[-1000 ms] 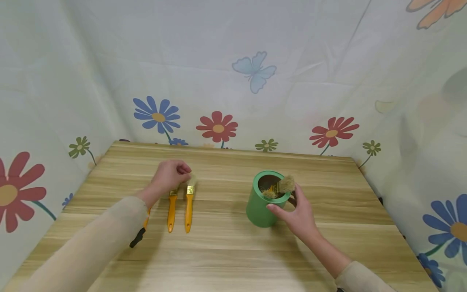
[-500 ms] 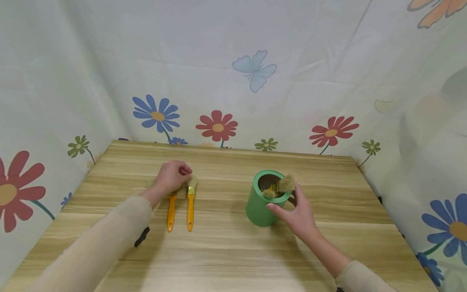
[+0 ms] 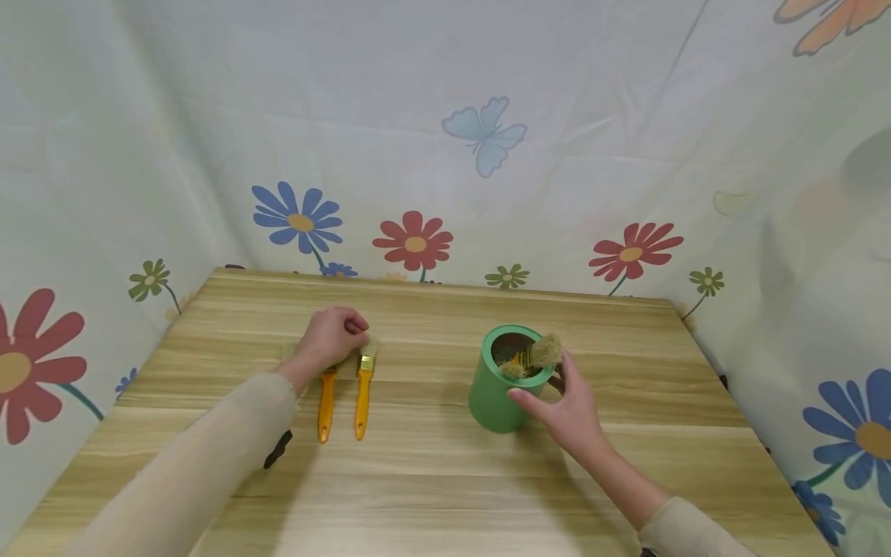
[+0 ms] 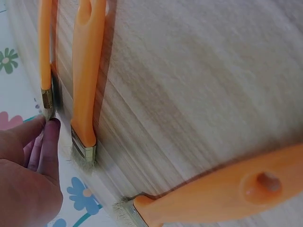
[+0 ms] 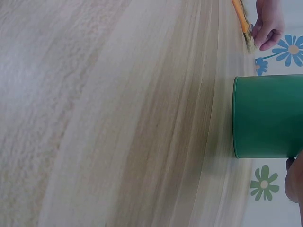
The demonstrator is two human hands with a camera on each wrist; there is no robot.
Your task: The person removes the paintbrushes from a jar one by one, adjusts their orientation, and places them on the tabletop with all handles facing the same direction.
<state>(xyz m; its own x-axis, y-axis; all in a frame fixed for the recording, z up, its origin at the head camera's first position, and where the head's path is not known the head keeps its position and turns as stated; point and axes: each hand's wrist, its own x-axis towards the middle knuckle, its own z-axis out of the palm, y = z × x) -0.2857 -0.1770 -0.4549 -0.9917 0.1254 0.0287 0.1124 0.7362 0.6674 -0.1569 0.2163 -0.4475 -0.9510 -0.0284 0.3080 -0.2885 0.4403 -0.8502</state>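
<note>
In the head view my left hand (image 3: 327,340) pinches the bristles of the rightmost paintbrush (image 3: 363,402), which lies on the table with its orange handle toward me. Beside it lies a second paintbrush (image 3: 326,408), its bristles hidden under my hand. A third paintbrush (image 4: 213,194) shows in the left wrist view; in the head view my sleeve mostly covers it. My right hand (image 3: 574,410) grips an upright green can (image 3: 497,406) by its side, thumb in front and fingers behind. Out of the can lean a bristle-up paintbrush (image 3: 547,350) and another bristle tip (image 3: 513,370).
Everything stands on a wood-grain table (image 3: 418,495). White cloth (image 3: 390,139) printed with flowers and butterflies hangs behind the table and along both sides. A black piece (image 3: 277,450) sits by my left sleeve.
My left hand has shifted very slightly right, and the pinched paintbrush has moved a little with it. My left forearm has also moved right, covering the third brush. Right hand and can stay put.
</note>
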